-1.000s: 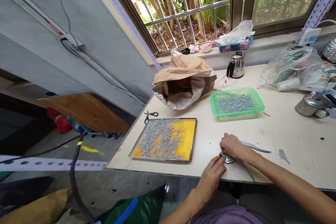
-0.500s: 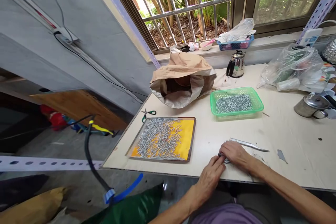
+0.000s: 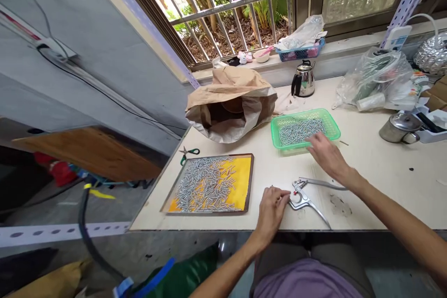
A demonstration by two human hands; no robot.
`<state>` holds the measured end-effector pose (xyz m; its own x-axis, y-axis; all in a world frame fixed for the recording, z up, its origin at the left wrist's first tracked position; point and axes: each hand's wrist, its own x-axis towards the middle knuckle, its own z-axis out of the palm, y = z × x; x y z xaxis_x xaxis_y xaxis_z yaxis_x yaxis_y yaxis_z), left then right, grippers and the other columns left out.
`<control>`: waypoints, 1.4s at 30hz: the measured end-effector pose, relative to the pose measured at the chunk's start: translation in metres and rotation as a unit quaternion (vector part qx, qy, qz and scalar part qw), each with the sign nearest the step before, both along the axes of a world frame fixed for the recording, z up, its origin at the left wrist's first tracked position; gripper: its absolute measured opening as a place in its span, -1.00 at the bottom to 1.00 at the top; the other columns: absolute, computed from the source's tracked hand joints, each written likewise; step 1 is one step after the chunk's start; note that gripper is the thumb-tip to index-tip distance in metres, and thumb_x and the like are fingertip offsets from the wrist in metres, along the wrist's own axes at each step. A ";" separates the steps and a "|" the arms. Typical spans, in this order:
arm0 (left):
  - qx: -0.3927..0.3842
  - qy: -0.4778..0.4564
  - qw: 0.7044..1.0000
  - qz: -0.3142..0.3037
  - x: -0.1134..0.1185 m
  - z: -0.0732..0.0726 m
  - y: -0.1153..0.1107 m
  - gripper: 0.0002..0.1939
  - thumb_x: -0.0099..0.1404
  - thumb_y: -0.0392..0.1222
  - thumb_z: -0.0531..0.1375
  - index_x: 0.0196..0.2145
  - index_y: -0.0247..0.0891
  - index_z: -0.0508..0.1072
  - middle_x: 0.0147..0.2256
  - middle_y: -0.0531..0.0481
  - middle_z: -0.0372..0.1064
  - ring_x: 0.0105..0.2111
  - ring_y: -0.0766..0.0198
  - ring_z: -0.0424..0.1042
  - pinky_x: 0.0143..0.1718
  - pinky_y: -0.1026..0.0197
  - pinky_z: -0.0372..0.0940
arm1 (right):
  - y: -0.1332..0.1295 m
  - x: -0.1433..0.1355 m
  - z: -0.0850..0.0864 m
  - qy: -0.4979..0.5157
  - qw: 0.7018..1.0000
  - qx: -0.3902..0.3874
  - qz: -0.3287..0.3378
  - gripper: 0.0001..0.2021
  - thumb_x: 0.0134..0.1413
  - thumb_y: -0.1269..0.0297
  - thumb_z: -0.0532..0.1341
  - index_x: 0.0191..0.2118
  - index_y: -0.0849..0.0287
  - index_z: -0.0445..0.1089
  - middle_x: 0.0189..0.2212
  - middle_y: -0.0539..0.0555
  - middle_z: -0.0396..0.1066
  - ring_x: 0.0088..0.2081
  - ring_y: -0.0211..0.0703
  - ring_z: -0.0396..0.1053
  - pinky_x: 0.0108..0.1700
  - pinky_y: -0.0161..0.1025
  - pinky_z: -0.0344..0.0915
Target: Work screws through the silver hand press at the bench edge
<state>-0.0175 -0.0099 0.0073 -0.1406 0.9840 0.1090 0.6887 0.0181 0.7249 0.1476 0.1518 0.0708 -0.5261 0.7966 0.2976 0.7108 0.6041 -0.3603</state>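
My left hand (image 3: 271, 209) rests on the table, thumb and fingers pinched together at the jaw end of silver pliers (image 3: 304, 201). What those fingers hold is hidden. The pliers lie with their handles spread, showing a spring and a small red part. My right hand (image 3: 328, 157) hovers at the front rim of a green plastic basket (image 3: 275, 142), fingers loosely bent and apart, nothing visible in them. Inside the basket lie many small silver metal pins (image 3: 296, 131). More of these pins (image 3: 206, 184) cover a shallow tray (image 3: 250, 181) with a yellow bottom, left of my left hand.
Green-handled scissors (image 3: 188, 152) lie behind the tray. A brown paper bag (image 3: 230, 88) stands open at the back, near a steel kettle (image 3: 303, 79). On the right are a metal mug (image 3: 400, 128) and a clear plastic bag (image 3: 379, 79).
My right hand has left the pliers and moved up to the basket, uncovering them. My left hand has shifted slightly left. The view has turned a little to the right.
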 end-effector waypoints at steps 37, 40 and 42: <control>-0.438 -0.170 0.883 0.016 -0.002 -0.008 0.018 -0.70 0.02 -0.02 0.27 -0.50 -0.37 0.49 -0.78 0.19 0.13 -0.75 0.44 0.16 -0.69 0.39 0.00 | -0.098 0.060 -0.061 -0.126 0.969 -0.104 0.188 -0.78 0.13 0.57 -0.03 -0.40 0.13 0.21 -0.41 0.03 0.30 -0.44 -0.21 0.21 -0.41 -0.25 0.03; -0.462 -0.202 0.863 0.020 0.000 -0.005 0.011 -0.68 -0.02 0.01 0.30 -0.53 -0.35 0.44 -0.76 0.19 0.14 -0.76 0.46 0.18 -0.71 0.40 0.04 | -0.100 0.061 -0.059 -0.116 0.967 -0.106 0.202 -0.79 0.11 0.57 -0.02 -0.40 0.12 0.22 -0.42 0.04 0.29 -0.44 -0.19 0.18 -0.41 -0.23 0.02; -0.466 -0.221 0.857 0.016 0.001 -0.005 0.006 -0.63 -0.05 0.06 0.32 -0.57 -0.34 0.40 -0.75 0.19 0.15 -0.75 0.46 0.19 -0.72 0.41 0.07 | -0.101 0.062 -0.058 -0.115 0.965 -0.109 0.209 -0.80 0.08 0.57 0.00 -0.39 0.12 0.22 -0.42 0.04 0.30 -0.42 -0.18 0.19 -0.39 -0.23 0.02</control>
<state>-0.0161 -0.0039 0.0026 0.0055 0.6104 -0.7920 0.3397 0.7438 0.5756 0.2098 0.0508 0.0123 -0.8475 0.5306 -0.0158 0.4976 0.7836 -0.3720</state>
